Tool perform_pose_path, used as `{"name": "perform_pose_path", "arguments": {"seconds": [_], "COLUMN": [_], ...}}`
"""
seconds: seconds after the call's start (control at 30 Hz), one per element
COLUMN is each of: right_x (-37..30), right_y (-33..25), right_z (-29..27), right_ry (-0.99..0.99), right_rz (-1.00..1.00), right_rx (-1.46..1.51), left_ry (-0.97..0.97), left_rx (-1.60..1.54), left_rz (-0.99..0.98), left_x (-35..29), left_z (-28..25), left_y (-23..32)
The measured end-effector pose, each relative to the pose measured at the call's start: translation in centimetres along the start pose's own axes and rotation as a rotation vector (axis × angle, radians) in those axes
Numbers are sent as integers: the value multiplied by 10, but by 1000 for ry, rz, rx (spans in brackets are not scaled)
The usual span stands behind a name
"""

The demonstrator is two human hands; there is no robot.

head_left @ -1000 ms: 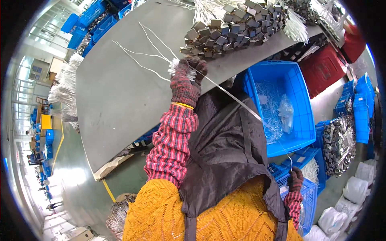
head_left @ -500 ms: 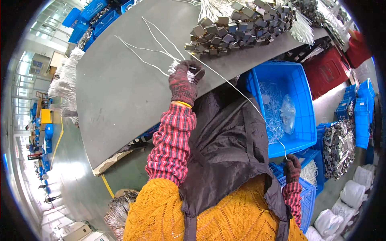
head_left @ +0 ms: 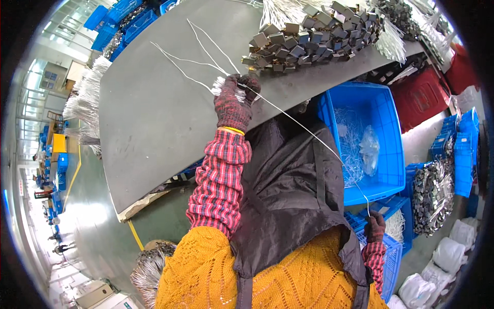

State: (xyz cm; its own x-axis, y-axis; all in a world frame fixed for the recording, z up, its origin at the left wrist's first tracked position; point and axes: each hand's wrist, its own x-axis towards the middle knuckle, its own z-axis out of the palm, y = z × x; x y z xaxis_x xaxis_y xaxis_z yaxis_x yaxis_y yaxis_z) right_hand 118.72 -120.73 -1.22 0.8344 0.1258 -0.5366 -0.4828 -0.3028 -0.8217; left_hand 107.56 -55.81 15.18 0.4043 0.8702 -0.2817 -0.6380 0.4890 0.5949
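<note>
My left hand (head_left: 232,109), in a dark knitted glove, is closed around a small bundle of white wires (head_left: 218,85) above the grey tabletop. Several loose strands fan out from it over the surface, away from me. One long white wire (head_left: 298,114) stretches from this hand across my lap and a blue crate. Its other end reaches my gloved right hand (head_left: 375,224), low at my right side, with the fingers closed on it. A pile of grey rectangular blocks with white wires (head_left: 311,41) lies on the table beyond my left hand.
The blue crate (head_left: 388,135) beside my right leg holds wire scraps and a clear plastic bag. A dark red bin (head_left: 419,95) stands behind it. More wire bundles (head_left: 87,103) hang past the table's left edge. White sacks (head_left: 446,255) lie on the floor at right.
The long wire is still stretched between both hands. My right hand has moved slightly down and right, and my left hand's grip on the bundle has turned a little.
</note>
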Motion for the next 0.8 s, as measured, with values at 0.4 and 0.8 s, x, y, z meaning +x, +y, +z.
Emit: {"name": "perform_pose_path", "arguments": {"seconds": [0.4, 0.8], "right_x": [-1, 14], "right_y": [7, -82], "right_z": [5, 140], "right_ry": [25, -313], "right_rz": [80, -93], "right_rx": [10, -220], "left_ry": [-21, -487], "left_rx": [44, 199], "left_rz": [16, -83], "left_x": [-5, -70], "left_z": [-2, 21], "left_y": [6, -31]}}
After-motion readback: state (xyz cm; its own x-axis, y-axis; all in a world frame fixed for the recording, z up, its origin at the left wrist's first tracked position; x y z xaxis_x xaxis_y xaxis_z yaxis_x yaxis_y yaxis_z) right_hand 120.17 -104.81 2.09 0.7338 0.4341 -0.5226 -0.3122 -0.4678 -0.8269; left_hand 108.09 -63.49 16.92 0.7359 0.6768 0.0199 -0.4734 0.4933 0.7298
